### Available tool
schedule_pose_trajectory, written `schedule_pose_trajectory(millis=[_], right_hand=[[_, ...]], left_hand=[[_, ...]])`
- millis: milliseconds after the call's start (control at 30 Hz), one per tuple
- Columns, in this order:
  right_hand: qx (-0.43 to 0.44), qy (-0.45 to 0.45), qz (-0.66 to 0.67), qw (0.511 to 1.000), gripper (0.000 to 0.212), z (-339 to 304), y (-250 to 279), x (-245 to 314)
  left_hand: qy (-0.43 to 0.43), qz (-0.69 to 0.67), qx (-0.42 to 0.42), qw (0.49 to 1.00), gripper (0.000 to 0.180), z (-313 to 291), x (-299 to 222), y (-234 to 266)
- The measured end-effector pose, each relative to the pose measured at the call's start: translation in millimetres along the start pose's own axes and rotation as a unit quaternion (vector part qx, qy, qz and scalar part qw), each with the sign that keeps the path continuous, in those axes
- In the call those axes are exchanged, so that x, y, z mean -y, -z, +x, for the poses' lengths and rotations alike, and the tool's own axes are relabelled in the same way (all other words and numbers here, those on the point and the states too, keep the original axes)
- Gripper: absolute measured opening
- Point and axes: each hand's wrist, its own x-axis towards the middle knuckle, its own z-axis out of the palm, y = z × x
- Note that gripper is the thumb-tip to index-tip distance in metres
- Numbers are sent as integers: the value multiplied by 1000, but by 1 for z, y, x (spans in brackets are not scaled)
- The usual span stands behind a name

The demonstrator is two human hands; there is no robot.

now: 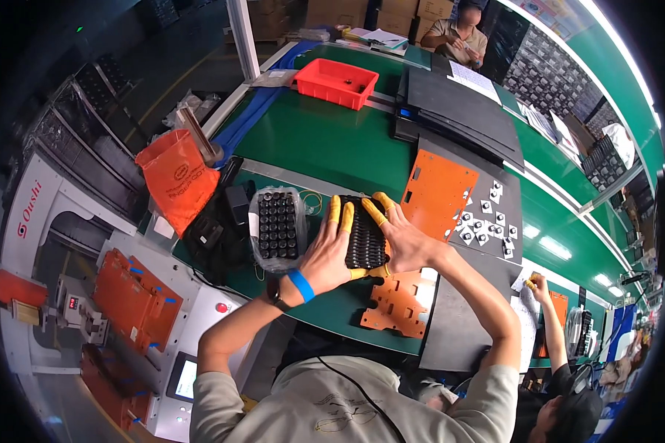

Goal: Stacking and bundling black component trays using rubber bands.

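While both hands clasp black parts, the red bin (beyond) holds dark bits.

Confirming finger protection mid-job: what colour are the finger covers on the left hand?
Yellow finger covers on the left hand, clearest in the head view.

At my 12 o'clock, I hold one ridged black block, roughly rectangular; its long axis runs approximately 12 to 6 o'clock, ridges crosswise.
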Motion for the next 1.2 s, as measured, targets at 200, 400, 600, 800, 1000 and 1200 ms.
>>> schedule_pose_trajectory(millis=[200, 400, 600, 800, 1000, 1200], right_hand=[[-20, 10, -45, 999, 129, 0, -6, -5], [-26, 3, 13, 1000, 125, -2, -1, 7], [-31, -2, 14, 999, 124, -3, -3, 6], [-31, 4, 0, 1000, 124, -2, -5, 3], [-44, 21, -43, 998, 126, -3, -10, -4], [-52, 20, -31, 998, 127, -5, -6, 3]], left_hand=[[79, -229, -45, 969, 108, -34, 13, -16], [73, -466, -91, 877, 91, -43, 25, -37], [97, -593, -116, 791, 80, -51, 40, -48], [118, -499, -164, 842, 67, -78, 55, -98], [161, -303, -150, 927, 69, -77, 49, -95], [36, -221, -139, 965, 77, -72, 50, -75]])
